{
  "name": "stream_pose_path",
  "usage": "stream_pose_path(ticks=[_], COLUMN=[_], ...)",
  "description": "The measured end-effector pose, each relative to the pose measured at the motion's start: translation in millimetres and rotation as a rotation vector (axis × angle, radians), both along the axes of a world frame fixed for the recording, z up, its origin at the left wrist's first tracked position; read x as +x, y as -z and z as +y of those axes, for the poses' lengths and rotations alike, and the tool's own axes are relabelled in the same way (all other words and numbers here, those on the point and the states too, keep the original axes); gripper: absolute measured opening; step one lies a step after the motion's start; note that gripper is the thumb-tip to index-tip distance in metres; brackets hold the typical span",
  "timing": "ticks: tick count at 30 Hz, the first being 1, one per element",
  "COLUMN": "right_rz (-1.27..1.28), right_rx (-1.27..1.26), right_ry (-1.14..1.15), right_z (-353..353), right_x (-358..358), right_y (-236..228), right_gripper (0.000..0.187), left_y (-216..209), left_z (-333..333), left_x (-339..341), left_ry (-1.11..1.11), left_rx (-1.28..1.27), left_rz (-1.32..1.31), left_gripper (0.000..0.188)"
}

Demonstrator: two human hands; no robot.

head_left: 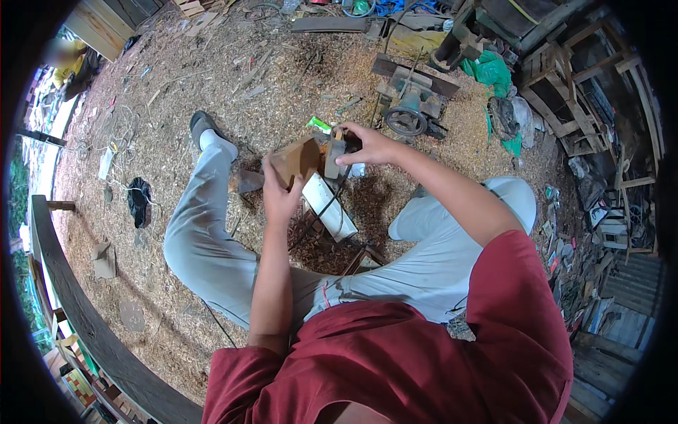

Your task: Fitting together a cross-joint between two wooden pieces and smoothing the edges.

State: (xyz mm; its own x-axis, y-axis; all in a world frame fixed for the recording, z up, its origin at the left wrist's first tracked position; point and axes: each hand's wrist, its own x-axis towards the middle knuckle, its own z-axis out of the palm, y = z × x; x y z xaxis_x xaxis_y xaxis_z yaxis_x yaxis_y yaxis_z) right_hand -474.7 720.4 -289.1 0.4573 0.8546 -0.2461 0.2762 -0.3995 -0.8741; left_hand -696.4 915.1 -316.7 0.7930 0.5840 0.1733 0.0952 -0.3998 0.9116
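Observation:
Between my knees, my left hand (pixel 281 194) is closed on a brown wooden block (pixel 294 161), fingers along its near and left side. My right hand (pixel 367 146) grips a narrow grey-brown block (pixel 334 155), thumb on its near end and fingers over its far end. The two blocks are side by side, close together; I cannot tell whether they touch. Just below them a white board (pixel 329 206) slants away from me, crossed by a dark strap or bar. A bright green packet (pixel 319 124) lies beyond the blocks.
Wood shavings cover the ground (pixel 212 92). Ahead to the right stands a machine with a handwheel (pixel 406 121). A grey beam (pixel 85 311) curves along the left, near a black bag (pixel 139 203). Wooden crates (pixel 558 99) line the right; a person (pixel 74 67) is at far left.

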Motion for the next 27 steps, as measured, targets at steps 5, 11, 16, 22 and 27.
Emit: stream_pose_path(ticks=[5, 11, 16, 22, 27], right_rz=[0.024, -0.006, -0.117, -0.348, -0.475], right_rx=[0.001, 0.045, 0.072, 0.08, -0.055], right_ry=[-0.015, 0.065, 0.048, -0.044, -0.006], right_z=[2, -6, -4, -13, 17], right_x=[0, -4, -11, -26, -51], right_y=[-10, -11, -17, -40, -44], right_gripper=[0.112, 0.106, 0.106, 0.108, 0.112], left_y=[18, 23, 66, 165, 199], left_z=[11, 22, 47, 42, 67], left_x=[-2, 29, 67, 30, -1], left_ry=[-0.227, -0.353, -0.454, -0.43, -0.539], left_rx=[-0.127, -0.215, -0.144, -0.126, -0.146], left_rz=[-0.07, -0.291, -0.38, 0.084, 0.272], left_gripper=[0.07, 0.068, 0.07, 0.057, 0.052])
